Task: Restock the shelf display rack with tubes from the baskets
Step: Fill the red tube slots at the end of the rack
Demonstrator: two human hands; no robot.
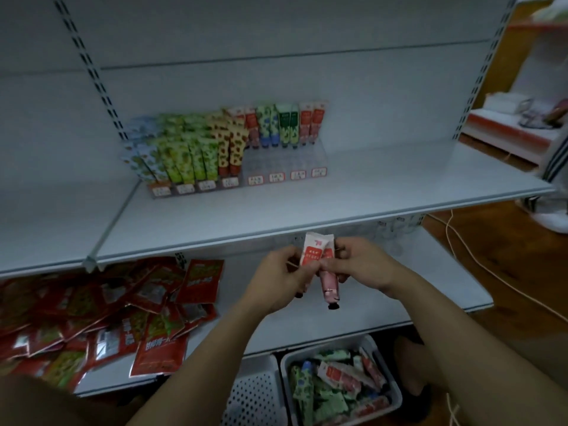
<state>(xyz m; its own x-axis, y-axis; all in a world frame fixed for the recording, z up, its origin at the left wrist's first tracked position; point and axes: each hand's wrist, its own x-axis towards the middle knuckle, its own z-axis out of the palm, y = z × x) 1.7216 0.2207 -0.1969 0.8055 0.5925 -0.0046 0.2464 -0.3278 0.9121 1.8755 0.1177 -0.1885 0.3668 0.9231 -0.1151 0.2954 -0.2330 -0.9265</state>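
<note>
Nearest us, well below the display rack [276,162], sits the white basket [397,395], heaped with loose tubes [338,372], so we have plenty left to shelve. Between basket and rack, our left hand [281,276] and right hand [358,265] pinch two red-and-pink tubes [313,250], caps down, fingers curled round them. In this dim blur we think each hand has one. We judge we are squaring them up side by side because the rack's right-hand lanes are bare in front, with matching red tubes [312,121] only at its back.
</note>
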